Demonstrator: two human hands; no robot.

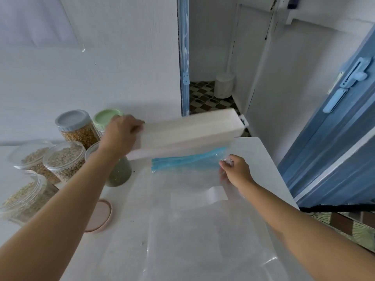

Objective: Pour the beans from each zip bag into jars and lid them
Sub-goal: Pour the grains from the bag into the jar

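Holding one end of the white box up, the left hand has its fingers curled round it. The right hand pinches a corner of the empty zip bag lying on the table. The left arm hangs right over an open bean jar, so a bump could spill the beans. The table edge is close on the right, and there is more room in the middle.

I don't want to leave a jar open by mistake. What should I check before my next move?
1. Beans out of clear zip bag with blue strip: ok, none visible inside.
2. Grip of right hand on bag: ok, fingers pinch its corner.
3. Grip of left hand on long white box: ok.
4. Lids on clear plastic bean jars: not ok, several stand open.
5. Spare pink round lid within reach: ok, lies on white table.
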